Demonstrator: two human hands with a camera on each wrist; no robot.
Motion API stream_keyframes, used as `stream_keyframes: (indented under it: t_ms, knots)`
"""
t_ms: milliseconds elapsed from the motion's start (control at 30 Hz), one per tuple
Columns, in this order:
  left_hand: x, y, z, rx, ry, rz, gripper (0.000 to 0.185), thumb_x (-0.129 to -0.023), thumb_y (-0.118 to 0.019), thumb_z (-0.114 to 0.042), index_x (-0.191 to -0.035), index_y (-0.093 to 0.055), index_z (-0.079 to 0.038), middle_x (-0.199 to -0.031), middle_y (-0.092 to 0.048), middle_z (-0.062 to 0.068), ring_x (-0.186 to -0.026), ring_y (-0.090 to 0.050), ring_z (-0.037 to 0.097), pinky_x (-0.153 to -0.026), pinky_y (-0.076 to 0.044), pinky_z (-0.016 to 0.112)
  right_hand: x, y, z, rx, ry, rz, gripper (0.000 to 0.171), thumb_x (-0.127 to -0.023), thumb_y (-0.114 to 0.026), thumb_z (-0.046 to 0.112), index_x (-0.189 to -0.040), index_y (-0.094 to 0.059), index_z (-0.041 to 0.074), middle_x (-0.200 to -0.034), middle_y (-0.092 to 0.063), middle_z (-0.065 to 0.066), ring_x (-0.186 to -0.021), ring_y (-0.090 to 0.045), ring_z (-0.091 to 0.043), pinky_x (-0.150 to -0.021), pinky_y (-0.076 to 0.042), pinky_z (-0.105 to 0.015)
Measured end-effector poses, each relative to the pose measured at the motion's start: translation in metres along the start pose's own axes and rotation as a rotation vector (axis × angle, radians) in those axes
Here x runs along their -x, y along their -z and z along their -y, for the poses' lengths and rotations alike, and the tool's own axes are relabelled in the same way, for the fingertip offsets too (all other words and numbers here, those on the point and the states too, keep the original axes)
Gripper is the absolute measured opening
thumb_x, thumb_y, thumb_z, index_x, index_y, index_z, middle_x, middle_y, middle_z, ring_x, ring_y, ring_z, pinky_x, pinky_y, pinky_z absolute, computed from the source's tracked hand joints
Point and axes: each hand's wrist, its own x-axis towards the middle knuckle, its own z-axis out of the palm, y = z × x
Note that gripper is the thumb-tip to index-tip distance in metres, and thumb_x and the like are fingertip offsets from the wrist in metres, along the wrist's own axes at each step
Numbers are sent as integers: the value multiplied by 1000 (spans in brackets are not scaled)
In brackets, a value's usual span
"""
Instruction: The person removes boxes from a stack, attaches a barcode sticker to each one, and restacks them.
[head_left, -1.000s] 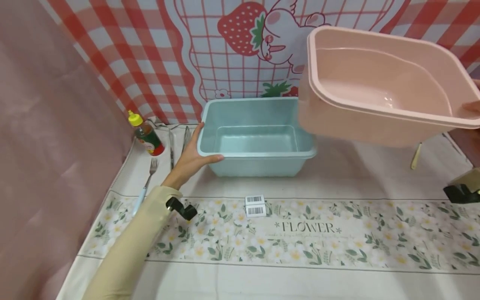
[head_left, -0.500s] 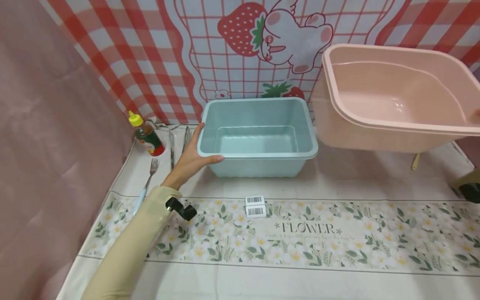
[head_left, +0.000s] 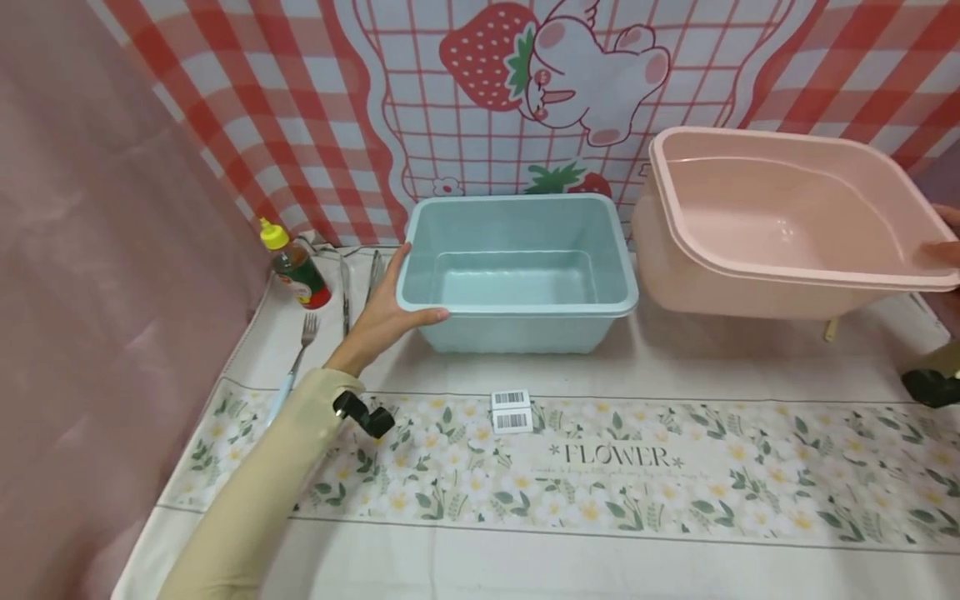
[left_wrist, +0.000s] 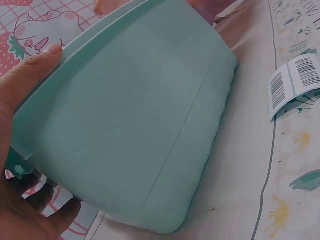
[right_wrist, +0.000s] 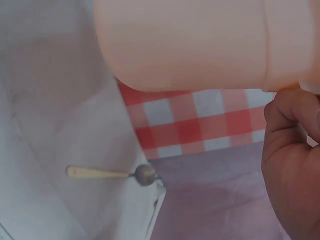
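Note:
A light blue plastic tub stands on the table near the back wall. My left hand grips its left rim, thumb over the front corner; the left wrist view shows the tub's outer wall with my thumb on the rim. My right hand holds a pink tub by its right rim, tilted and lifted just above the table, to the right of the blue one. In the right wrist view the pink tub's underside fills the top, my right hand curled under its rim.
A sauce bottle with a yellow cap, a fork and more cutlery lie left of the blue tub. Two barcode labels sit on the floral cloth. A cream-handled spoon lies under the pink tub.
The pink tub has come down and to the right, from high beside the blue tub to just above the table. My left hand and the blue tub have stayed put.

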Motion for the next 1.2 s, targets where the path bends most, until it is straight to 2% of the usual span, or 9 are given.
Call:
stream_keyframes:
  t_ms: [67, 300, 467, 567, 767, 867, 967, 1067, 1200]
  knots:
    - [-1, -1, 0, 5, -2, 4, 110, -76, -82, -34, -155, -5, -36, -161, -18, 3, -144, -27, 29, -115, -24, 59, 10, -10, -2, 3, 12, -15, 53, -92, -44, -14, -136, -53, 13, -100, -70, 4, -75, -71, -7, -61, -56, -18]
    - [-1, -3, 1, 9, -4, 16, 111, -76, -82, -33, -155, -3, -36, -161, -19, 5, -144, -28, 33, -115, -24, 59, 27, -31, 2, 116, -161, -91, 53, -98, -47, 1, -143, -45, 29, -81, -65, 20, -58, -65, 1, -46, -50, -14]
    - [-2, -4, 1, 2, 4, 16, 111, -76, -82, -35, -155, -4, -36, -161, -19, 5, -143, -28, 34, -115, -25, 60, 28, -28, -9, 101, -107, -88, 49, -98, -43, -4, -122, -66, 32, -81, -66, 20, -58, -66, 0, -42, -49, -16]
    - [-2, -4, 1, -2, 3, 16, 111, -76, -82, -35, -155, -4, -35, -161, -19, 6, -143, -29, 34, -115, -25, 60, 21, -13, -22, 106, -85, -84, 49, -97, -45, -5, -124, -66, 29, -84, -67, 19, -58, -67, -2, -42, -51, -19]
    - [-1, -3, 0, -12, 6, 2, 112, -74, -83, -37, -154, -5, -37, -161, -18, 5, -144, -27, 32, -115, -24, 60, 8, 6, -42, 244, -129, -161, 49, -94, -61, 8, -137, -55, 30, -89, -64, 24, -59, -66, 2, -44, -52, -20]
    - [-1, -3, 1, -17, 6, -4, 112, -74, -83, -37, -154, -5, -38, -162, -17, 5, -144, -26, 32, -115, -24, 60, 13, -9, -37, 328, -173, -177, 52, -96, -56, 9, -143, -48, 31, -89, -61, 26, -61, -64, 5, -47, -53, -18]
    - [-1, -2, 1, -19, -2, -2, 111, -75, -82, -36, -154, -4, -37, -162, -16, 6, -145, -26, 33, -115, -23, 61, 23, -28, -30, 521, -231, -192, 53, -100, -51, 18, -148, -36, 35, -112, -57, 24, -64, -59, 13, -53, -53, -13]
    - [0, -2, 0, -18, -6, -2, 111, -75, -82, -36, -154, -4, -38, -162, -16, 6, -145, -25, 34, -115, -23, 61, 28, -36, -30, 626, -237, -207, 53, -101, -47, 21, -150, -32, 34, -125, -48, 21, -65, -56, 17, -54, -52, -11]
    - [0, -2, 1, -12, -12, -3, 111, -76, -82, -34, -154, -4, -38, -162, -16, 6, -145, -25, 34, -115, -24, 60, 20, -21, -41, 607, -205, -229, 52, -100, -50, 19, -148, -36, 33, -118, -53, 22, -64, -57, 15, -49, -51, -15]
